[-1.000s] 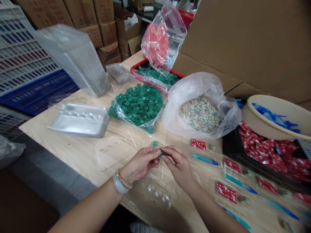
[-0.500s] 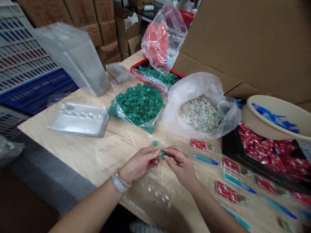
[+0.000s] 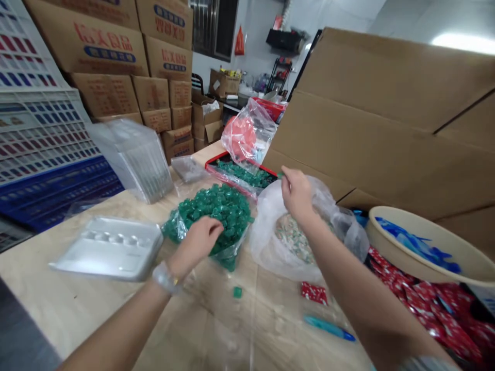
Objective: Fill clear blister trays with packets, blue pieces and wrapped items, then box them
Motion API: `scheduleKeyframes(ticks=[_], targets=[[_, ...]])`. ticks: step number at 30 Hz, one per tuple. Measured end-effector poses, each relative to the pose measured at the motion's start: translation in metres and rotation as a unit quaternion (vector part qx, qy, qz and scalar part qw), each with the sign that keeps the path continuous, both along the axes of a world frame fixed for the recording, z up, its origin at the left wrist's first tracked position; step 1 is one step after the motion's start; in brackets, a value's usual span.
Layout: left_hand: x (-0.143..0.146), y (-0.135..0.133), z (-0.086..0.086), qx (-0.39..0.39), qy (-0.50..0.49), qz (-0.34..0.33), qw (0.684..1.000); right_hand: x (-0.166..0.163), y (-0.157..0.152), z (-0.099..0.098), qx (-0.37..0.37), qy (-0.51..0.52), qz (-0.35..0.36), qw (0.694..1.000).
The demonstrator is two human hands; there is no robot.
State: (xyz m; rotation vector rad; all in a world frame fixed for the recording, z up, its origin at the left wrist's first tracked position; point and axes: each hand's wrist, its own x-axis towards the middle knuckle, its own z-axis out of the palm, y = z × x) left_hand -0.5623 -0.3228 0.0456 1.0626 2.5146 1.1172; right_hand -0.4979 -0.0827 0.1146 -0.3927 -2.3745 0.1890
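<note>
My left hand (image 3: 198, 243), fingers curled and slightly blurred, is at the near side of a clear bag heaped with green plastic pieces (image 3: 222, 206). Whatever its fingertips have between them is hidden. My right hand (image 3: 297, 195) is raised above an open white plastic bag (image 3: 265, 232) of small printed packets (image 3: 292, 237). Pinched at its fingertips is a small green piece (image 3: 280, 175), near the red-rimmed tray (image 3: 212, 164) of more green pieces. A single green piece (image 3: 237, 292) lies on the wooden table between my forearms.
Clear plastic trays (image 3: 112, 247) lie stacked at left, with a tall stack of clear plastic (image 3: 133, 159) behind. On the right are a red packet (image 3: 314, 292), a blue pen-like item (image 3: 328, 328), a beige basin (image 3: 425, 221) and red packets (image 3: 433, 309). A cardboard sheet (image 3: 367, 118) stands behind.
My hands have parted: the left moved up-left to the bag of green pieces, the right rose forward with a green piece. The view has tilted up, showing more of the room.
</note>
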Motion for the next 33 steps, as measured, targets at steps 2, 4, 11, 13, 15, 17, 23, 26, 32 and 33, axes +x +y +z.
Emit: scheduleKeyframes(ticks=[2,4,11,13,15,17,23,26,32,33], targets=[[-0.030,0.014,-0.001,-0.071,0.076,0.034,0.994,-0.036,0.013,-0.007,0.002,-0.070,-0.030,0.997],[-0.052,0.030,-0.007,-0.130,0.115,0.051,0.983,-0.059,0.005,-0.028,-0.004,-0.168,0.028,0.985],[-0.069,0.064,-0.025,-0.186,0.150,0.005,0.971,-0.065,-0.055,-0.104,-0.046,-0.352,0.064,0.932],[-0.071,0.062,-0.026,-0.178,0.134,-0.006,0.975,-0.066,-0.056,-0.107,-0.025,-0.379,0.066,0.923],[-0.075,0.058,-0.026,-0.137,0.096,-0.030,0.985,-0.068,-0.055,-0.104,-0.011,-0.399,0.091,0.912],[-0.078,0.054,-0.023,-0.071,0.032,-0.041,0.996,-0.068,-0.054,-0.099,-0.017,-0.397,0.125,0.909],[-0.056,0.038,-0.004,0.163,-0.366,0.056,0.914,-0.040,-0.047,-0.093,-0.429,-0.231,0.191,0.852],[-0.034,0.030,0.001,0.244,-0.501,0.081,0.827,-0.020,-0.045,-0.097,-0.609,-0.177,0.193,0.749],[-0.014,0.019,-0.003,0.311,-0.485,0.174,0.799,-0.026,-0.068,-0.101,-0.302,-0.207,0.153,0.918],[-0.012,0.016,-0.004,0.316,-0.483,0.171,0.798,-0.031,-0.073,-0.100,-0.230,-0.237,0.167,0.929]])
